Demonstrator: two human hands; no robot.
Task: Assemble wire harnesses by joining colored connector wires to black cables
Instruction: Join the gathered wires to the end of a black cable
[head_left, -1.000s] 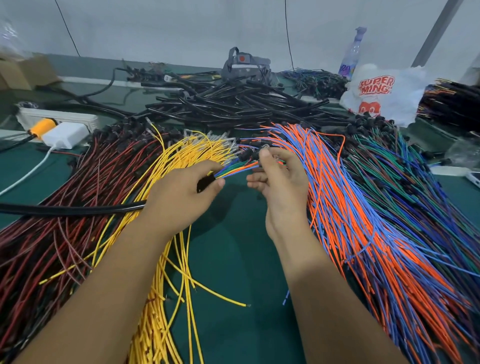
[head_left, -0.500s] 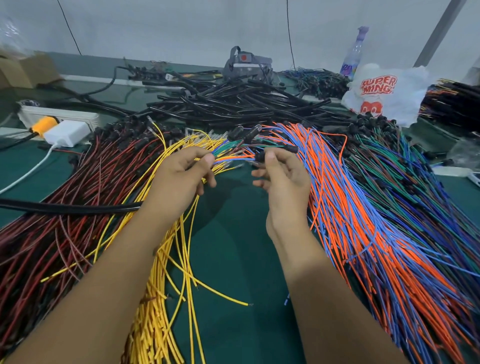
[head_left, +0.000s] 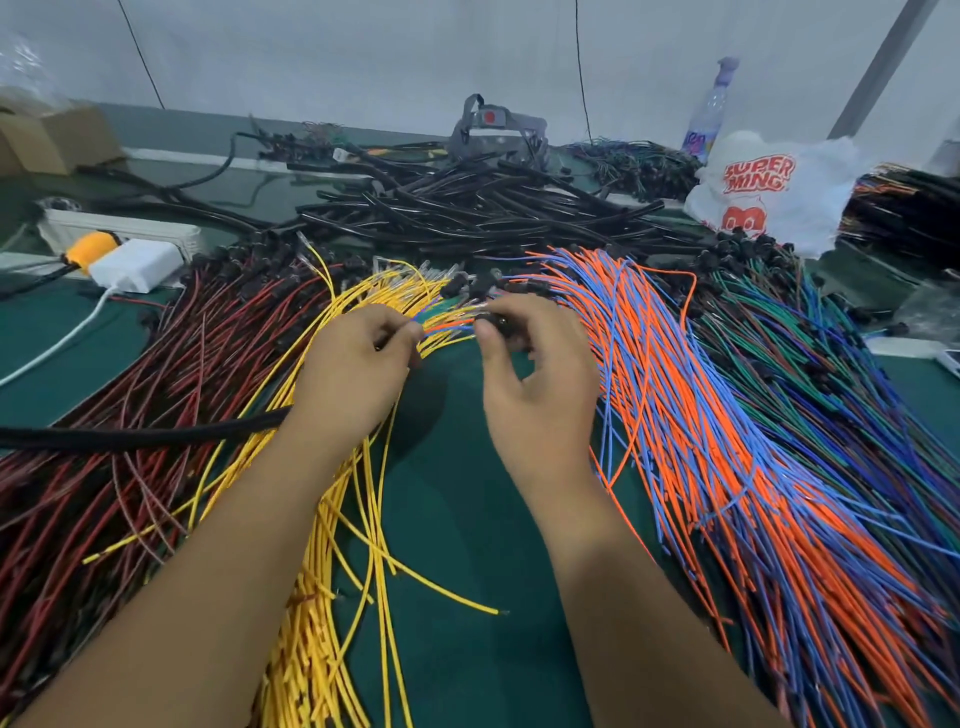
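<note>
Two hands meet over the green table (head_left: 457, 519) in the head view. The left hand (head_left: 353, 374) has its fingers curled round a black cable (head_left: 130, 436), which runs off to the left over the red wires (head_left: 156, 364) and yellow wires (head_left: 332, 597). Short colored wires (head_left: 447, 328) stick out of its grip toward the right hand (head_left: 535, 384), whose thumb and forefinger pinch a small black connector (head_left: 501, 325) at their ends while its other fingers hang loosely curled. Orange and blue wires (head_left: 701, 441) fan out just right of that hand. A pile of black cables (head_left: 467, 213) lies well behind, near a white plastic bag (head_left: 769, 187).
</note>
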